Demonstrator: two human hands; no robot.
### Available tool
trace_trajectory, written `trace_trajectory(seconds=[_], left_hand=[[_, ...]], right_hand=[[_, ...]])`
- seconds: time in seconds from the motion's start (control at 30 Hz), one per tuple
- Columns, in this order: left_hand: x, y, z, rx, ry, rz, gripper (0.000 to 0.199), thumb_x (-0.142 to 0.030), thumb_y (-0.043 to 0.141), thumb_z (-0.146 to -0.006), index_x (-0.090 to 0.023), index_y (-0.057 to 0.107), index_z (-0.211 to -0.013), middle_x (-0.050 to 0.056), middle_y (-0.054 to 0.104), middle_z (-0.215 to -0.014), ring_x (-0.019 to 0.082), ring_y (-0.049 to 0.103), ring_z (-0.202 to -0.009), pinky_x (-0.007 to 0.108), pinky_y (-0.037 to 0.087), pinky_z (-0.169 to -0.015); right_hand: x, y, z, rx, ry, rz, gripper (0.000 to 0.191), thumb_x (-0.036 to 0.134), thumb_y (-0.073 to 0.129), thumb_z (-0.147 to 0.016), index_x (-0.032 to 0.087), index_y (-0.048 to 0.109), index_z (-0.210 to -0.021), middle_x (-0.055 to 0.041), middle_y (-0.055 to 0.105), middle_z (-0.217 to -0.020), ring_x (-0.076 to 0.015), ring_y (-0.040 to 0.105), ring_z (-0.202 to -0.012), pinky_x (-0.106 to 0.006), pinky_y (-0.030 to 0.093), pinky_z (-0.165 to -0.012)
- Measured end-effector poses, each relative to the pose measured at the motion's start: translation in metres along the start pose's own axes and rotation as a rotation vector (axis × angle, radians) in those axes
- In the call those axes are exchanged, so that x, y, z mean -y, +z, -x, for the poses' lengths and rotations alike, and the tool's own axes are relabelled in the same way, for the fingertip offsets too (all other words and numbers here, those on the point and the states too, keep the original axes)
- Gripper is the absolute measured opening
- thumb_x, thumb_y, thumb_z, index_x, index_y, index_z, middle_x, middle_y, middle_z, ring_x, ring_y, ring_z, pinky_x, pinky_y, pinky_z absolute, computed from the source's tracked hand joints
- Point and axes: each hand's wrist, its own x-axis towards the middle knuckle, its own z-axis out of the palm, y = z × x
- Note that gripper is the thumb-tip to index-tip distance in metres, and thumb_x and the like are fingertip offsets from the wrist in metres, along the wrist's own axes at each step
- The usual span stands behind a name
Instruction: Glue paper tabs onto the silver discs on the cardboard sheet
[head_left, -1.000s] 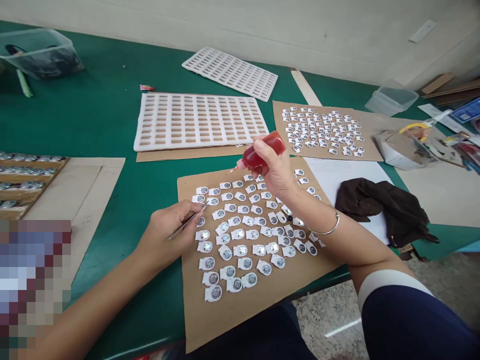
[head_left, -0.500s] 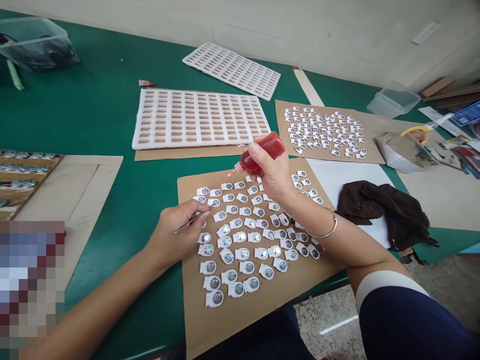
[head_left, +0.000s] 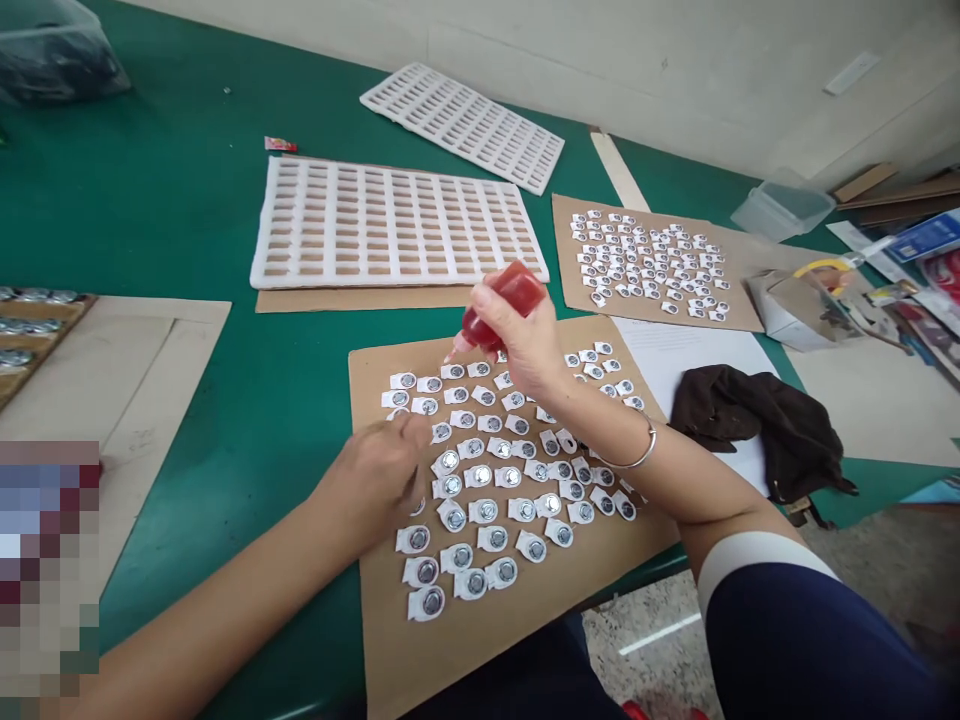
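My right hand (head_left: 531,345) is wrapped round a red squeeze bottle (head_left: 516,292), tilted so its thin nozzle (head_left: 452,353) points down and left above the far rows of small parts. These parts, each a round silvery disc on a white tab (head_left: 482,511), lie in rough rows on a brown cardboard sheet (head_left: 480,645). Over the sheet's left side my left hand (head_left: 379,472) is closed, its fingers bunched and slightly blurred. The tweezers it held a moment before are hidden by the hand now. Several parts beneath that hand are covered.
Behind the sheet lies a white slotted tray (head_left: 337,283), with a second slotted tray (head_left: 465,120) farther back. Another cardboard sheet of parts (head_left: 739,265) is at the right, near a dark brown cloth (head_left: 795,425) and an open box (head_left: 795,310). Flat cardboard (head_left: 150,370) lies left.
My left hand has turned over, back upward, taking the tweezers out of sight. My right hand and the bottle have shifted slightly left, and the nozzle now points more steeply down. The view has shifted slightly.
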Motion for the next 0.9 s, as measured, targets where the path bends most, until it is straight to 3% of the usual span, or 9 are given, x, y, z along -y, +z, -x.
trace_trajectory(seconds=[0.1, 0.2, 0.33, 0.43, 0.63, 0.9], left_hand=[[-0.010, 0.008, 0.003, 0.067, 0.127, -0.268, 0.020, -0.005, 0.040, -0.075, -0.018, 0.054, -0.068, 0.007, 0.059, -0.064, 0.018, 0.056, -0.052, 0.031, 0.050, -0.050], [-0.018, 0.016, 0.006, -0.018, 0.192, -0.406, 0.027, 0.002, 0.036, -0.074, -0.016, 0.056, -0.069, 0.009, 0.061, -0.065, 0.020, 0.061, -0.057, 0.032, 0.053, -0.055], [-0.024, 0.022, 0.006, -0.163, 0.254, -0.483, 0.034, 0.006, 0.032, -0.076, -0.015, 0.056, -0.064, 0.010, 0.060, -0.059, 0.021, 0.063, -0.056, 0.034, 0.056, -0.062], [-0.026, 0.023, 0.006, -0.200, 0.250, -0.525, 0.035, 0.006, 0.032, -0.078, -0.016, 0.056, -0.063, 0.009, 0.059, -0.055, 0.020, 0.063, -0.055, 0.032, 0.056, -0.059], [-0.024, 0.028, 0.008, -0.256, 0.261, -0.558, 0.035, 0.006, 0.033, -0.079, -0.014, 0.059, -0.064, 0.017, 0.071, -0.076, 0.020, 0.067, -0.061, 0.033, 0.058, -0.063], [-0.026, 0.025, 0.007, -0.351, 0.310, -0.587, 0.032, 0.009, 0.036, -0.075, -0.012, 0.055, -0.059, 0.023, 0.070, -0.072, 0.023, 0.065, -0.052, 0.030, 0.052, -0.048]], right_hand=[[-0.009, 0.007, 0.001, 0.072, 0.048, 0.079, 0.037, 0.056, 0.067, -0.074, 0.024, 0.051, -0.083, 0.0038, 0.057, -0.055, -0.0159, 0.061, -0.051, -0.029, 0.046, -0.049], [-0.018, 0.013, 0.003, 0.136, 0.019, 0.151, 0.035, 0.056, 0.064, -0.077, 0.024, 0.053, -0.079, 0.0033, 0.058, -0.053, -0.0154, 0.060, -0.053, -0.031, 0.049, -0.055], [-0.028, 0.019, 0.009, 0.131, -0.014, 0.225, 0.033, 0.052, 0.069, -0.075, 0.023, 0.056, -0.080, 0.0011, 0.061, -0.063, -0.0149, 0.060, -0.058, -0.032, 0.051, -0.061], [-0.035, 0.020, 0.013, 0.121, -0.035, 0.266, 0.035, 0.050, 0.075, -0.069, 0.023, 0.057, -0.082, 0.0004, 0.061, -0.069, -0.0155, 0.061, -0.061, -0.034, 0.053, -0.064], [-0.050, 0.016, 0.016, 0.160, -0.159, 0.343, 0.031, 0.044, 0.077, -0.069, 0.023, 0.057, -0.082, 0.0000, 0.060, -0.077, -0.0147, 0.060, -0.066, -0.032, 0.053, -0.064], [-0.059, 0.019, 0.015, 0.171, -0.249, 0.398, 0.029, 0.044, 0.073, -0.073, 0.022, 0.055, -0.076, 0.0011, 0.056, -0.071, -0.0132, 0.056, -0.061, -0.031, 0.051, -0.060]])
